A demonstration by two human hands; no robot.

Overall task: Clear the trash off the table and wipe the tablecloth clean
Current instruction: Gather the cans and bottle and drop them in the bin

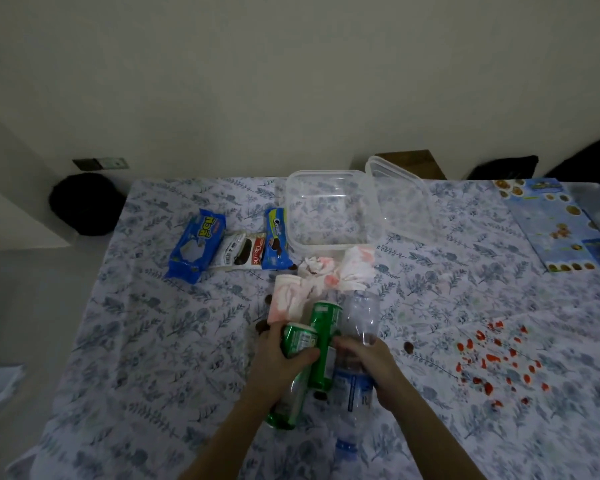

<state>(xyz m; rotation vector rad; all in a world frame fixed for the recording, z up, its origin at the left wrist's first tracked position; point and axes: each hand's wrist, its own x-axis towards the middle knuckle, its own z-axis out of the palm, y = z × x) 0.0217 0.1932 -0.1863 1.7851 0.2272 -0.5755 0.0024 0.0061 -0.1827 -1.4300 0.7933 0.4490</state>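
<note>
Three snack packs lie in a row on the far left of the counter (153, 341): a blue pack (196, 245) with partly legible yellow letters, a "Choco Pie" pack (244, 254) and an Oreo pack (275, 239). Two green cans (323, 348) and one clear bottle (355, 375) lie bunched near the front, long axes running near to far, the bottle's blue cap nearest the person. The left hand (278, 358) curls around the left can while the right hand (371, 365) is closed over the bottle, with stained tissues (326, 275) just beyond and red spots (492, 358) to the right.
</note>
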